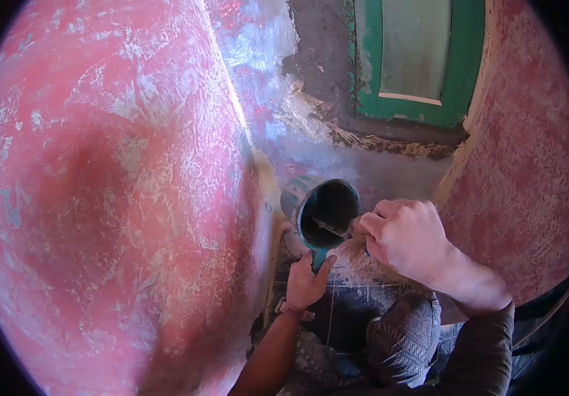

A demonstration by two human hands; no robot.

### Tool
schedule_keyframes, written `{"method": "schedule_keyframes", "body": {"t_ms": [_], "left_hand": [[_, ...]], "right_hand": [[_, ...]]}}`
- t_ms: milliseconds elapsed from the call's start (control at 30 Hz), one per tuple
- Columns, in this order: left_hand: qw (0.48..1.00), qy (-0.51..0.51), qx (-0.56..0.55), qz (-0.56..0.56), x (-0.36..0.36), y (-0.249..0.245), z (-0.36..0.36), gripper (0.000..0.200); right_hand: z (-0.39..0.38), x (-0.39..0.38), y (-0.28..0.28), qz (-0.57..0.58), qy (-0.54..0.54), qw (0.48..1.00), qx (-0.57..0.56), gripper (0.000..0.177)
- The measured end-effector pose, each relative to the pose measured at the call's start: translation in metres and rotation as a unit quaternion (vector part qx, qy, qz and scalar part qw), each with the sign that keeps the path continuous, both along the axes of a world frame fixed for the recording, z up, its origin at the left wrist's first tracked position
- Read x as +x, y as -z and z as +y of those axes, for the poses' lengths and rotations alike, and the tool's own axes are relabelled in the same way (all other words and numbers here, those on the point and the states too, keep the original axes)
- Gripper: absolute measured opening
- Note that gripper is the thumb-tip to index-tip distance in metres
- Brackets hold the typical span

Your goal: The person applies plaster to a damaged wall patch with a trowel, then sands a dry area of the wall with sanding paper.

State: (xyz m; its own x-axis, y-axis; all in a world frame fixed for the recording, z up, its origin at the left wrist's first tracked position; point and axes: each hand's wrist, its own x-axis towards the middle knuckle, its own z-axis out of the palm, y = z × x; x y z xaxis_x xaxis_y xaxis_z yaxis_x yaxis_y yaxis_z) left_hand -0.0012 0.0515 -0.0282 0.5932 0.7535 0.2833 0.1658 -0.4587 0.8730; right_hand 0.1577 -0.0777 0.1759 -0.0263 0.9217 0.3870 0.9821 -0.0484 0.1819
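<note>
My left hand (306, 284), with a band on the wrist, is closed round the handle (319, 259) of a green plastic scoop-like pot (295, 197). The pot is tilted, its mouth facing up and towards me, and its inside is dark. My right hand (406, 237) is closed at the pot's right rim on a thin-bladed tool, which looks like a putty knife (330, 228). The blade reaches into the pot's mouth. My fingers cover the tool's grip, and what lies at the bottom of the pot is too dark to tell.
A patchy pink wall (132, 198) rises close on my left, another pink wall (515, 152) on the right. Ahead is a green-framed panel (369, 86) above rough grey plaster (324, 59). Pale crumbs (358, 264) lie on dark floor tiles (357, 302) before my knee (406, 336).
</note>
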Motion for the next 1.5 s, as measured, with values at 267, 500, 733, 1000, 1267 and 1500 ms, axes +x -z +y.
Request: {"method": "schedule_keyframes", "body": {"t_ms": [267,500,733,1000,1267,1500], "left_hand": [[0.999,0.022,-0.027,-0.033,0.001,0.002,0.003,0.032],[0.999,0.033,0.0,0.0,-0.001,0.01,0.006,0.035],[0.992,0.049,-0.114,-0.036,0.003,0.013,0.01,0.029],[0.953,-0.035,-0.291,-0.073,0.005,0.015,0.021,0.022],[0.962,-0.022,-0.266,-0.052,0.008,0.017,0.021,0.019],[0.966,-0.024,-0.246,-0.077,0.006,0.032,0.024,0.018]], "right_hand": [[0.006,0.037,0.008,0.189,-0.011,0.982,0.01,0.017],[0.003,0.066,0.011,0.271,0.02,0.962,-0.025,0.024],[0.001,0.117,0.058,0.548,-0.005,0.836,-0.033,0.032],[-0.043,0.137,0.12,0.769,0.017,0.638,0.042,0.052],[-0.006,0.064,0.14,0.84,-0.017,0.532,0.102,0.044],[0.07,0.049,0.188,0.435,0.099,0.831,0.333,0.045]]}}
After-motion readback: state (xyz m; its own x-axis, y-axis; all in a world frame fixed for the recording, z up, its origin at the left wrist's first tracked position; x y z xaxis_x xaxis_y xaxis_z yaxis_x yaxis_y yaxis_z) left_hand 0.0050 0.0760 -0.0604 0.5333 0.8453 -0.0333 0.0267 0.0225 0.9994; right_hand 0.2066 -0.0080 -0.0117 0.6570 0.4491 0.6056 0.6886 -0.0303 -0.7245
